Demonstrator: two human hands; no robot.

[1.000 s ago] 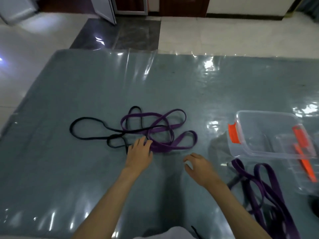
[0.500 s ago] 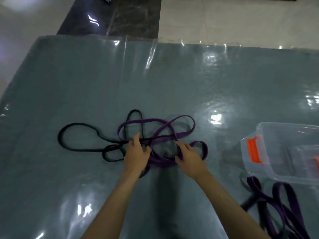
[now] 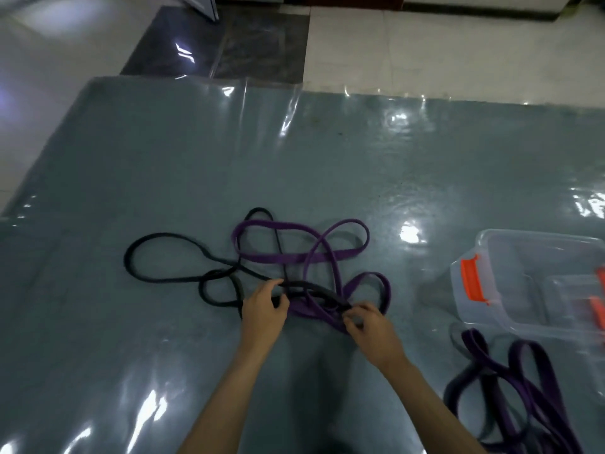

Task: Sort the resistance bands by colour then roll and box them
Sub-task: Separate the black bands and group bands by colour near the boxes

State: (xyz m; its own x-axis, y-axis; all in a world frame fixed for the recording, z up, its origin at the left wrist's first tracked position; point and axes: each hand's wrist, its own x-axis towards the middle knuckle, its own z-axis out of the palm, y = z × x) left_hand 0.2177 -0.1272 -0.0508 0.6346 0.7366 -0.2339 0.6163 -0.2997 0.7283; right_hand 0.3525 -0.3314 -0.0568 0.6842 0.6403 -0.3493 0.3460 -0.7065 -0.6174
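Observation:
A thin black band (image 3: 154, 239) and a wider purple band (image 3: 288, 257) lie tangled in loops at the middle of the table. My left hand (image 3: 262, 312) pinches a stretch of the black band where it crosses the purple one. My right hand (image 3: 368, 326) grips the same black stretch further right, lifted slightly in an arc between both hands over the purple loops. A clear plastic box (image 3: 523, 283) with orange latches sits open at the right. A second pile of purple bands (image 3: 530, 381) lies in front of it.
The table (image 3: 163, 165) wears a grey cloth under shiny clear plastic. Its far edge meets a tiled floor (image 3: 425, 54). A clear lid with orange latches lies in the box at the far right edge.
My right hand came in from the near side onto the tangle and took hold of the black band. A stretch of black band now rises between both hands. The view shifted.

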